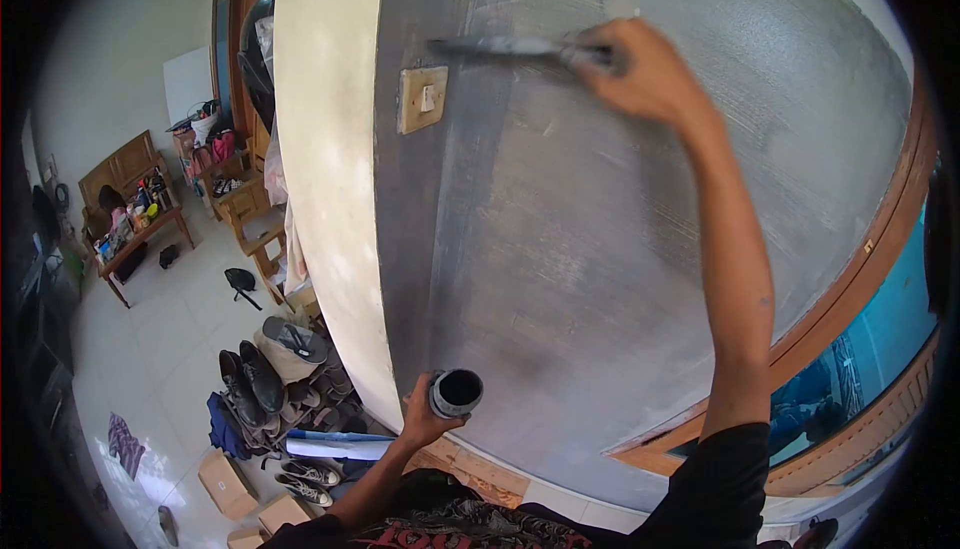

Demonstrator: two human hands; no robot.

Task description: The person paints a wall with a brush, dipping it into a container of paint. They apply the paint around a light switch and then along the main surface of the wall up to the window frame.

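Observation:
My right hand (pixel 640 64) is raised high against the grey wall (pixel 600 219), its fingers wrapped round the handle of a paintbrush (pixel 500 47). Smeared with grey and blurred by motion, the brush points left, its tip just above a light switch (pixel 424 100) on a paint-stained plate. Whether the bristles touch the wall is hard to tell. Lower down, my left hand (pixel 427 417) grips a small round paint cup (pixel 457 393) with a grey-smeared rim and a dark inside. Streaky strokes cover the wall, and a darker strip runs down its left side.
A cream wall edge (pixel 330 149) borders the grey part on the left. Shoes (pixel 250 379) and cardboard boxes (pixel 228 484) crowd the floor at lower left. Behind stand a cluttered wooden table (pixel 145 234) and a wooden chair (pixel 250 214). A wood-framed window (pixel 850 369) is at right.

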